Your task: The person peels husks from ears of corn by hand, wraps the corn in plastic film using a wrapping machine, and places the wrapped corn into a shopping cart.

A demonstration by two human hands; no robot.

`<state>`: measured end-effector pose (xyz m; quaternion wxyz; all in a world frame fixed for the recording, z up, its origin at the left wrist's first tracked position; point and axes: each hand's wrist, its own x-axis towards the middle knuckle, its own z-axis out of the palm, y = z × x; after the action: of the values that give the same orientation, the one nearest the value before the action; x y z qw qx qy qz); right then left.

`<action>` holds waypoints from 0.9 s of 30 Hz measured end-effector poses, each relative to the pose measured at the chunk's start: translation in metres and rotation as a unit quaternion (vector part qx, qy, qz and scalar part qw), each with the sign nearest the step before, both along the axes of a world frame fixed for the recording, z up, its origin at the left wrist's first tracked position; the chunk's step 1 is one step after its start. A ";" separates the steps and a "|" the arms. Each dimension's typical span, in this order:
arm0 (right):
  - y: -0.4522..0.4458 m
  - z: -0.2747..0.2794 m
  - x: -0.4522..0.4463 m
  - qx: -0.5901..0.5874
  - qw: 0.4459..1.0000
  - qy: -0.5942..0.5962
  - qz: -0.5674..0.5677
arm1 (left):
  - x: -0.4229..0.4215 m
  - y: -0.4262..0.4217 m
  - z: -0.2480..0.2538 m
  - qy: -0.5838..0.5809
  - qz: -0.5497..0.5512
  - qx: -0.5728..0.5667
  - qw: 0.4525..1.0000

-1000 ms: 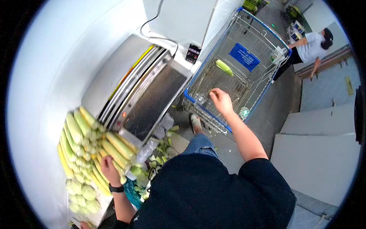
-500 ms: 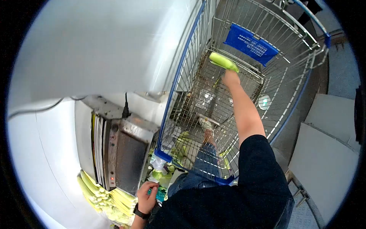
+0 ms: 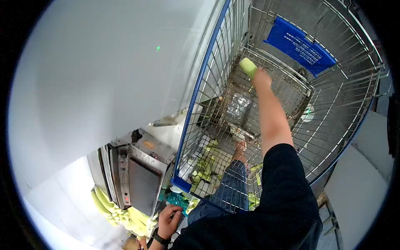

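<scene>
Deep inside the wire shopping cart [image 3: 203, 79], my right hand [image 3: 261, 78] grips a pale green vegetable [image 3: 248, 66]; one end of it sticks out beyond my fingers. My left hand [image 3: 168, 221], with a black band at the wrist, hangs low beside the wrapping machine [image 3: 143, 185]. Its fingers are curled, and what they hold, if anything, is too small to make out. Left of that hand lies a pile of wrapped yellow-green vegetables [image 3: 133, 218].
A blue sign [image 3: 301, 45] hangs on the cart's far side. Green leaf scraps [image 3: 204, 168] and a teal bag [image 3: 177, 200] lie below the cart's near left side. White panels [image 3: 362, 183] stand at the right. Part of another hand [image 3: 142, 241] shows at the bottom left.
My right hand has reached from above the cart's near end into it and closed on the green vegetable. The view has shifted toward the cart, and the vegetable is now tilted more end-on.
</scene>
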<state>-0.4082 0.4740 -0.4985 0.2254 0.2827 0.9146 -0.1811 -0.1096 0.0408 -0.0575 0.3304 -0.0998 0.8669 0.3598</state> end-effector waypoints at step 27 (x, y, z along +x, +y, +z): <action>-0.476 0.459 0.556 -0.674 0.659 -0.158 0.295 | 0.411 -0.144 0.060 0.403 0.408 0.110 0.812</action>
<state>0.1478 -0.0025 -0.0393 0.5368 -0.2067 0.5282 -0.6246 0.3009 -0.1027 0.0023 -0.2173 -0.2531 0.7565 0.5625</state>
